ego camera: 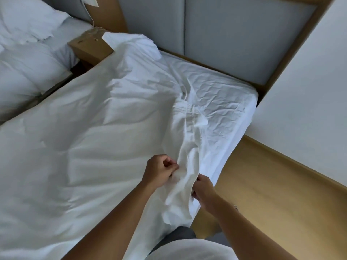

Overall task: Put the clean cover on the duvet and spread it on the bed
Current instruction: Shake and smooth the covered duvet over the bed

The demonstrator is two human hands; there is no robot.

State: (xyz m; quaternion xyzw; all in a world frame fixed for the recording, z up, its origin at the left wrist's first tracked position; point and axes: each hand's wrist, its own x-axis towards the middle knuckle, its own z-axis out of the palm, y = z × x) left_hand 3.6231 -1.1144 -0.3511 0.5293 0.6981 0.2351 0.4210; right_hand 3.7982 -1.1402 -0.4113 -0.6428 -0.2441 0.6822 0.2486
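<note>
The duvet (84, 137) lies white and rumpled across most of the bed (225, 87), leaving the far corner of the mattress bare. It looks soft, bulky and limp, so it would likely sag and slip unless it is taken by a hem or corner. The thin cover (187, 147) bunches in a ridge by the near edge. The left hand (159, 170) pinches that ridge, and the right hand (203, 190) has its fingers curled round the edge of it.

Soft, cool light is filling the room evenly, and nothing is glaring. The white cover (93, 128) is showing gentle grey shadows in its folds, greyer toward the near left corner of the bed (225, 91). The wide lens is bending the headboard (225, 34) and the wall (309, 91) near the picture's edges. Everything is looking slightly soft.
</note>
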